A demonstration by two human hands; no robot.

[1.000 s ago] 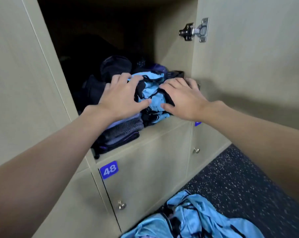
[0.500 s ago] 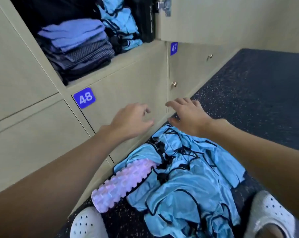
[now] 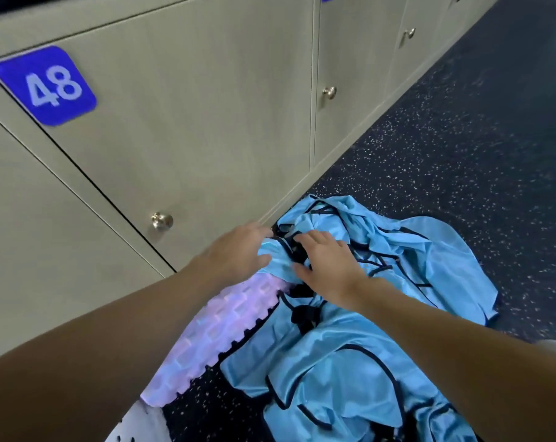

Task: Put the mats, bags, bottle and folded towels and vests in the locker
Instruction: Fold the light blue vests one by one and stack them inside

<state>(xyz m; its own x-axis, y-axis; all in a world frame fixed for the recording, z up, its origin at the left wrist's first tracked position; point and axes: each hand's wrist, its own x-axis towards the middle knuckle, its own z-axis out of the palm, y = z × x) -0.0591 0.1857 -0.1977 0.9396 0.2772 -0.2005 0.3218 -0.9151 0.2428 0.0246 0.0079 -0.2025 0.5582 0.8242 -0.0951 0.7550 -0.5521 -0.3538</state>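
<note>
Down low, you face a bank of closed beige locker doors (image 3: 206,106) above dark speckled floor (image 3: 461,154). On that floor, just beside the doors, lies a crumpled heap of light-blue vests (image 3: 334,362) with dark trim. It is draped partly over a pale pink ridged foam roller (image 3: 219,323). Your right hand (image 3: 330,269) rests on top of the heap, fingers spread wide and flat. Your left hand (image 3: 235,253) meets the heap's near edge, with fabric between thumb and fingers; whether it pinches, you cannot tell. A blue "48" plate (image 3: 47,86) and a round metal knob (image 3: 161,221) mark the nearest door.
</note>
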